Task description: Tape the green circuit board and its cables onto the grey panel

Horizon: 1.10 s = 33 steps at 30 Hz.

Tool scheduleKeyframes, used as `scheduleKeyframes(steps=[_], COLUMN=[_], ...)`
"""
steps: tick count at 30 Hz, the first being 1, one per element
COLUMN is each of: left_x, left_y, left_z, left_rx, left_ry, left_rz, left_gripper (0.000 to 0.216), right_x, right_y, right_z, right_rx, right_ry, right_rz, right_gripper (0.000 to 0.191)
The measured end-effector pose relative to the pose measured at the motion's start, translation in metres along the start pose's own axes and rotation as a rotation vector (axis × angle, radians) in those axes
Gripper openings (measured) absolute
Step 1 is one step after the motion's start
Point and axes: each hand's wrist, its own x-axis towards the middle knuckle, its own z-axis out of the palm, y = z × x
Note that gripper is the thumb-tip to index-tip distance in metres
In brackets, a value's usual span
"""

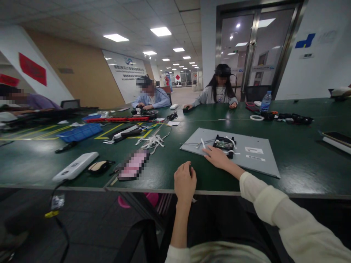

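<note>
- Grey metal panel point(255, 160) lies flat on a dark green table point(301, 160), just in front of the person and a little to their right, with its near edge close to the table's front edge.
- The right hand point(218, 157) rests on the panel's near left part, palm down and spread open, fingers stretched out and holding nothing.
- The right fingertips point(206, 153) point left, just in front of a small dark circuit board point(223, 143) that sits on the panel.
- Thin white strips point(203, 143) lie on the panel beside the board, and two white labels point(253, 150) sit further right on it.
- The left hand point(185, 182) is at the table's front edge, curled closed in a loose fist, knuckles up.
- A small dark thing point(190, 168) shows at the top of that fist; whether the hand grips it cannot be told.
- Both arms wear cream sleeves; the left sleeve is pushed back, so that forearm is bare.
- To the left on the table are a blurred pink phone point(134, 165), a long white box point(75, 166), a heap of white strips point(152, 140) and a blue tray point(80, 132).
- Further back on the right stand a water bottle point(265, 101) and a roll of white tape point(256, 117).
- Two other people sit across the table, hands on its top.
</note>
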Motion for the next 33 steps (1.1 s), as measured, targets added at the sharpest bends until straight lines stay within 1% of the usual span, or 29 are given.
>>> scheduleKeyframes(steps=[3, 6, 11, 15, 24, 30, 33], left_x=[0.000, 0.000, -0.001, 0.000, -0.002, -0.002, -0.003], left_y=[0.001, 0.001, -0.001, -0.002, -0.001, -0.003, -0.003], left_z=[-0.001, -0.001, -0.001, -0.001, -0.002, -0.001, -0.001], left_rx=[0.029, 0.045, 0.033, 0.011, -0.002, -0.009, -0.014], left_ry=[-0.040, -0.069, -0.090, -0.097, -0.116, -0.105, -0.102], left_rz=[-0.004, 0.009, 0.021, 0.029, 0.009, 0.018, 0.015], left_gripper=[0.024, 0.024, 0.025, 0.025, 0.026, 0.026, 0.025], right_x=[0.013, 0.022, 0.028, 0.028, 0.025, 0.013, 0.007], right_y=[0.014, 0.028, 0.050, 0.065, 0.092, 0.129, 0.149], right_z=[0.005, 0.005, 0.002, 0.002, 0.000, 0.004, 0.005], right_rx=[-0.013, -0.018, -0.031, -0.038, -0.098, -0.156, -0.180], right_ry=[0.002, -0.025, -0.084, -0.111, -0.129, -0.070, -0.039], right_rz=[0.069, 0.151, 0.249, 0.324, 0.488, 0.614, 0.713], right_gripper=[0.043, 0.044, 0.047, 0.049, 0.050, 0.047, 0.048])
